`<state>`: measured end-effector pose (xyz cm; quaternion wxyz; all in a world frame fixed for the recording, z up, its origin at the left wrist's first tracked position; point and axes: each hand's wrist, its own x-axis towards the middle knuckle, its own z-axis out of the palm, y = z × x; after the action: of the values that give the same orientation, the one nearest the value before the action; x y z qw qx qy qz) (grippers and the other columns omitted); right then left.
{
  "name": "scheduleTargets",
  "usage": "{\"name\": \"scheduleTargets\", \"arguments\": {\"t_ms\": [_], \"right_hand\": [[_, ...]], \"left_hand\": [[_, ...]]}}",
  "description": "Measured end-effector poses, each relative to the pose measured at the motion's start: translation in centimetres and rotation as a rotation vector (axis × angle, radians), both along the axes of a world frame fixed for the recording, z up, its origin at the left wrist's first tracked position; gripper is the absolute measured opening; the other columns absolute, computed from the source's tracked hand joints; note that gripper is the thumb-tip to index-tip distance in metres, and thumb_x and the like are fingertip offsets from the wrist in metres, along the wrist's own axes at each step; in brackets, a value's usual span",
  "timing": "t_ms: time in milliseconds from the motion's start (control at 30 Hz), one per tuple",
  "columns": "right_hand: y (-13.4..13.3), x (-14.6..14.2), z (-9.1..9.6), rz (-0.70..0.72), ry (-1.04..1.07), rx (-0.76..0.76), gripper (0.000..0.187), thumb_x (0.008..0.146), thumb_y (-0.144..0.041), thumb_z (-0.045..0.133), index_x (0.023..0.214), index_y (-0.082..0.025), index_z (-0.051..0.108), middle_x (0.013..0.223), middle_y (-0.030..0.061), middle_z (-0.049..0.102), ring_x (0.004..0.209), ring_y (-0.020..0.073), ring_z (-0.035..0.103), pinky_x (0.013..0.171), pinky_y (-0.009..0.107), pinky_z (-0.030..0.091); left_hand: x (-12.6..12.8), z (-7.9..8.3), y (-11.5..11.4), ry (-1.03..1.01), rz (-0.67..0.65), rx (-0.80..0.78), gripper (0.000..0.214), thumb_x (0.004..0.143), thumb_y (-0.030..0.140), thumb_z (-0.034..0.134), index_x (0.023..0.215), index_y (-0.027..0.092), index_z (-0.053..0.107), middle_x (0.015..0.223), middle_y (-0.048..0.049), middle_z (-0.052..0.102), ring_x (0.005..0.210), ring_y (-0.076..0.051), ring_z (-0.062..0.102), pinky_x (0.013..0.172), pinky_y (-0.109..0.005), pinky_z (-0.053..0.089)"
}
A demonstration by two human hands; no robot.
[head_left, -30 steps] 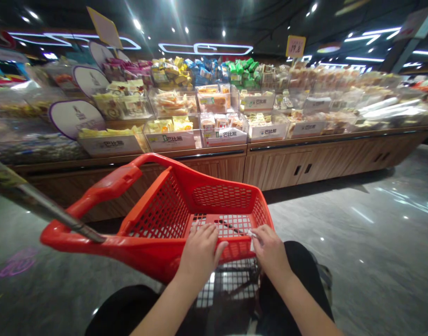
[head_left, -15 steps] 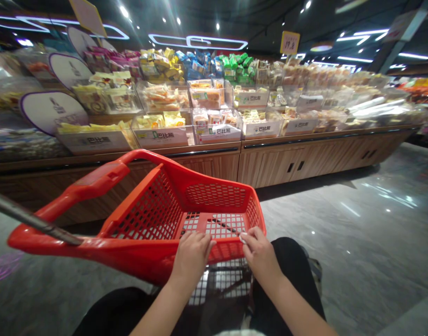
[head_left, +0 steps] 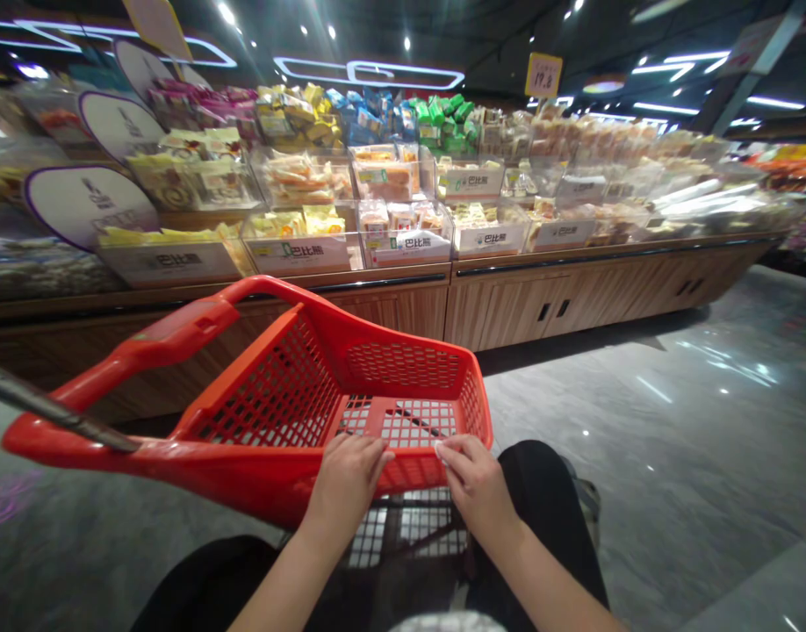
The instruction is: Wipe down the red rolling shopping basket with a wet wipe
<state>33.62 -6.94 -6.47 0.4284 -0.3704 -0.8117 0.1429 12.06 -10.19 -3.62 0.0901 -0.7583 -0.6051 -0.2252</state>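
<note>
A red plastic shopping cart (head_left: 298, 461) with a perforated basket stands in front of me, its handle toward the left. The floor of its basket shows through as an open grid with nothing lying on it. My left hand (head_left: 351, 478) is closed over the near rim, knuckles up and fingertips partly hidden behind it. To its right, my right hand (head_left: 474, 478) rests at the same rim near the cart's end, thumb and fingers pinched together. Something small and whitish shows at those fingertips; I cannot make out what it is. A gap separates the two hands.
Beyond the cart runs a long wooden display counter (head_left: 501, 307) with clear bins of packaged snacks (head_left: 304, 180). A yellow price sign (head_left: 543, 75) stands above them. A metal bar (head_left: 53, 408) crosses the cart's left end. Grey shiny floor (head_left: 653, 439) lies to the right.
The whole view has shifted slightly, so the cart and counter sit a little further left and higher. My right hand has edged slightly left along the rim. Both hands keep their closed shape.
</note>
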Motion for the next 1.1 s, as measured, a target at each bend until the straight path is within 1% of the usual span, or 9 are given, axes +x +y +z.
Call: {"name": "scheduleTargets", "arguments": {"t_ms": [100, 167, 367, 467, 667, 767, 867, 1000, 1100], "right_hand": [[0.2, 2.6, -0.7, -0.041, 0.035, -0.01, 0.027, 0.084, -0.005, 0.049, 0.1, -0.018, 0.067, 0.092, 0.0083, 0.061, 0.086, 0.0196, 0.059, 0.078, 0.033, 0.052], [0.3, 3.1, -0.9, -0.063, 0.052, -0.01, 0.027, 0.085, -0.005, 0.049, 0.099, -0.018, 0.068, 0.09, 0.008, 0.061, 0.084, 0.0194, 0.059, 0.076, 0.033, 0.052], [-0.1, -1.5, -0.1, 0.005, 0.03, 0.017, 0.028, 0.084, -0.004, 0.048, 0.098, -0.019, 0.068, 0.093, 0.008, 0.062, 0.089, 0.0206, 0.058, 0.079, 0.035, 0.05], [-0.3, -2.0, 0.3, 0.039, 0.014, 0.016, 0.03, 0.085, -0.004, 0.049, 0.101, -0.02, 0.067, 0.093, 0.0074, 0.062, 0.089, 0.02, 0.058, 0.079, 0.034, 0.05], [-0.1, 3.6, -0.7, -0.026, 0.054, -0.021, 0.031, 0.085, -0.005, 0.048, 0.102, -0.022, 0.068, 0.091, 0.0067, 0.063, 0.087, 0.0192, 0.06, 0.078, 0.034, 0.053], [0.0, 4.9, -1.4, -0.092, 0.078, -0.025, 0.032, 0.084, -0.005, 0.047, 0.101, -0.022, 0.069, 0.093, 0.0069, 0.063, 0.088, 0.0194, 0.061, 0.079, 0.034, 0.053], [-0.3, 3.7, -1.6, -0.117, 0.12, -0.024, 0.031, 0.083, -0.004, 0.048, 0.098, -0.021, 0.069, 0.092, 0.0074, 0.063, 0.087, 0.0191, 0.061, 0.078, 0.033, 0.053], [-0.9, 0.8, -1.0, -0.056, 0.162, -0.021, 0.031, 0.083, -0.003, 0.048, 0.096, -0.02, 0.069, 0.09, 0.0072, 0.062, 0.085, 0.0181, 0.06, 0.076, 0.031, 0.053], [-1.0, 0.6, -0.7, -0.007, 0.143, -0.013, 0.031, 0.083, -0.003, 0.048, 0.098, -0.02, 0.068, 0.09, 0.0067, 0.063, 0.086, 0.0179, 0.06, 0.077, 0.032, 0.053]], "left_hand": [[-0.3, -0.3, 0.0, -0.009, -0.013, 0.013, 0.023, 0.091, 0.031, 0.045, 0.085, 0.021, 0.065, 0.082, -0.0012, 0.07, 0.075, -0.016, 0.063, 0.077, -0.034, 0.041], [-0.4, -0.4, 0.1, -0.013, -0.018, 0.022, 0.023, 0.091, 0.031, 0.045, 0.084, 0.021, 0.065, 0.082, -0.001, 0.071, 0.074, -0.016, 0.062, 0.077, -0.034, 0.041], [-0.5, -0.4, 0.0, -0.007, -0.025, 0.036, 0.024, 0.091, 0.03, 0.045, 0.084, 0.021, 0.065, 0.081, -0.0009, 0.071, 0.073, -0.016, 0.062, 0.077, -0.033, 0.041], [-0.8, -0.2, -0.2, -0.008, -0.027, 0.042, 0.025, 0.091, 0.031, 0.044, 0.086, 0.02, 0.066, 0.083, -0.0017, 0.071, 0.075, -0.016, 0.062, 0.077, -0.032, 0.042], [-1.6, 0.2, -0.6, -0.022, -0.032, 0.037, 0.021, 0.09, 0.03, 0.047, 0.087, 0.022, 0.067, 0.085, -0.0004, 0.071, 0.079, -0.014, 0.063, 0.08, -0.03, 0.042], [-1.9, 0.1, -0.5, -0.032, -0.028, 0.037, 0.02, 0.089, 0.031, 0.049, 0.086, 0.022, 0.067, 0.086, -0.0002, 0.071, 0.081, -0.014, 0.063, 0.081, -0.03, 0.042], [-2.2, -0.1, -0.4, -0.038, -0.029, 0.037, 0.019, 0.088, 0.031, 0.05, 0.087, 0.023, 0.067, 0.086, 0.0001, 0.071, 0.081, -0.014, 0.063, 0.081, -0.03, 0.041], [-2.5, -0.2, -0.3, -0.035, -0.046, 0.039, 0.019, 0.088, 0.032, 0.05, 0.088, 0.024, 0.067, 0.086, 0.0008, 0.071, 0.08, -0.014, 0.063, 0.081, -0.03, 0.041], [-2.8, -0.3, -0.5, -0.027, -0.058, 0.047, 0.02, 0.089, 0.032, 0.049, 0.086, 0.023, 0.067, 0.086, 0.0006, 0.071, 0.079, -0.014, 0.063, 0.081, -0.03, 0.041]]}}
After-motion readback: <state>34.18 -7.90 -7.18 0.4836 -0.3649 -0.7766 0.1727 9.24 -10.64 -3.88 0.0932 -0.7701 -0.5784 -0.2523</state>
